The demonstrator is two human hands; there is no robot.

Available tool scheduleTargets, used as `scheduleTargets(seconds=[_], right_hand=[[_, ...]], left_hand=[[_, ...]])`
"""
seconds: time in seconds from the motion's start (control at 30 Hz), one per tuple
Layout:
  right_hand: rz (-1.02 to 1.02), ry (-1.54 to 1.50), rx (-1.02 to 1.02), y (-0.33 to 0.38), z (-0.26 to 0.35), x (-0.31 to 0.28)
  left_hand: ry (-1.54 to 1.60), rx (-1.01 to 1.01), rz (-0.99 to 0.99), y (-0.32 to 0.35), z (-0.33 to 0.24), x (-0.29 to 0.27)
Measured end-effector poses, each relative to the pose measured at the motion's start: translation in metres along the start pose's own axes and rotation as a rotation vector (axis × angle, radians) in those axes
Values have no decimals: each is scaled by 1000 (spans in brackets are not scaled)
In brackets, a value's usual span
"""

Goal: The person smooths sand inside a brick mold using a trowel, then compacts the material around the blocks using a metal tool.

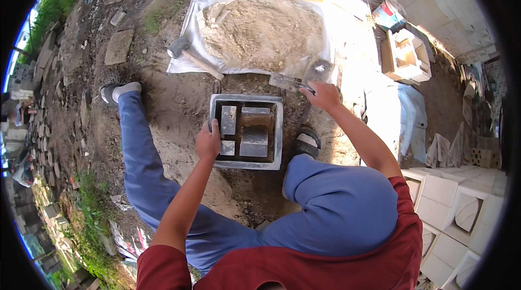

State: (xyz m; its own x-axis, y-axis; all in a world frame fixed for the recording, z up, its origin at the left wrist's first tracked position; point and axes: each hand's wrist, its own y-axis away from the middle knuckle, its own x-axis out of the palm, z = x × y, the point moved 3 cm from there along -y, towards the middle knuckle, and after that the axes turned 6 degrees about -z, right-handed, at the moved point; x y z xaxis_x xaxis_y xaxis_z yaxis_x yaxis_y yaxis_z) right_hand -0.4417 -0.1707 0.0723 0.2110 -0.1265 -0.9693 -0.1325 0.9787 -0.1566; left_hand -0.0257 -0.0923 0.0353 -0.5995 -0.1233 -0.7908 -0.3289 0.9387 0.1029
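Observation:
A grey metal block mould [278,132] sits on the ground between my feet, with several rectangular metal cores [254,142] inside its frame. Brown sandy material [255,120] shows between the two right-hand cores. My left hand [208,141] grips the mould's left rim, fingers over the edge. Beyond the mould's far right corner, my right hand [322,96] is closed around the handle of a trowel-like tool with a flat grey metal blade [285,81]. Another square metal blade [319,68] lies just past this hand; whether it belongs to the same tool, I cannot tell.
A hammer [179,48] with a wooden handle rests on the near left corner of a white sheet [187,35] heaped with sand [266,29]. Hollow blocks [407,56] and a bucket [389,14] stand at right. More pale blocks [461,208] are stacked at lower right.

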Motion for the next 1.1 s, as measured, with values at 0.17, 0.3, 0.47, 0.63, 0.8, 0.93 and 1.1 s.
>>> scheduleTargets(seconds=[0.17, 0.3, 0.47, 0.63, 0.8, 0.93, 1.1], right_hand=[[122, 65, -1, -8, 12, 0], [80, 56, 53, 1, 8, 0], [81, -10, 193, 15, 13, -6], [90, -53, 475, 72, 8, -15], [35, -70, 666, 135, -25, -15], [90, -203, 769, 151, -21, 0], [7, -308, 928, 193, -51, 23]], left_hand=[[61, -12, 31, -2, 7, -5], [59, -61, 77, -3, -4, -10], [96, -38, 78, -9, 18, 8], [696, -122, 85, -67, 55, 27], [715, -259, 293, -131, -1, 36], [465, -115, 637, -190, 13, 51], [881, -518, 833, -172, -19, 62]])
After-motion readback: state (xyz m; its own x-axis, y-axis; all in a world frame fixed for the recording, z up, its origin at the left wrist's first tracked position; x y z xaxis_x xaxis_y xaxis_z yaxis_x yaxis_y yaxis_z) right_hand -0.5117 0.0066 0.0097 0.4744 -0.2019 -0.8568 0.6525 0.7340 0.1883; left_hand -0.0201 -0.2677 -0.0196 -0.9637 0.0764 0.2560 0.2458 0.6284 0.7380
